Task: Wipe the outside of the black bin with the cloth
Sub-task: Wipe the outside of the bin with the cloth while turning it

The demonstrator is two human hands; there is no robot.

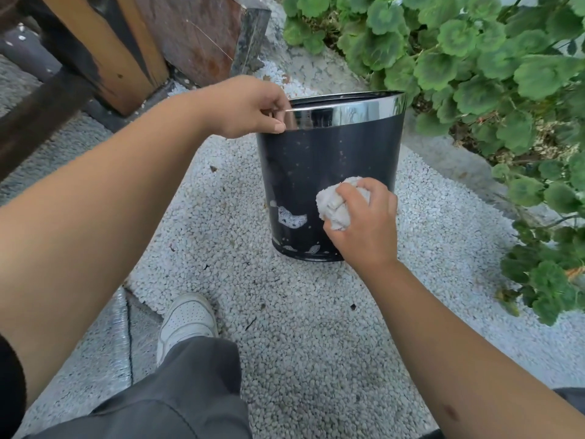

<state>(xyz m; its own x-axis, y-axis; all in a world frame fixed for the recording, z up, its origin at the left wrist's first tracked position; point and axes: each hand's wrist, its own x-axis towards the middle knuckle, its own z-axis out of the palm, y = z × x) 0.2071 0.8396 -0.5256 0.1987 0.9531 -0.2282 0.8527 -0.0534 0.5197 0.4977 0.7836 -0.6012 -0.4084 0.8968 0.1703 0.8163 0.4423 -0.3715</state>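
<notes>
Black bin point(319, 160) stands upright on white pebble ground point(285, 312), approx. centre of the pebble patch, toward its far edge. Chrome rim band point(348, 110) runs round the top of the bin. Side wall wet, w/ small droplets on the upper part; foam patches point(291, 218) on the lower left of the wall, more along the base edge.

Left hand point(250, 106) grips the rim at the bin's left side: fingers curled over the top edge, thumb pressed against the outer wall just under the chrome band. Closed firmly on the rim.

Right hand point(364, 220) holds a bunched whitish cloth point(335, 204), fingers curled round it, and presses it against the lower right of the bin's outer wall. Cloth touching the wall; part of it sticks out left of the fingers.

Surroundings: leafy green plant point(490, 74) along the right edge of the ground, its leaves just beside the bin's rim on the right. Wooden post point(126, 52) and a dark stone block point(202, 36) at the far left corner, well apart from the bin. White shoe point(186, 318) and grey trouser leg point(177, 391) at the near edge.
</notes>
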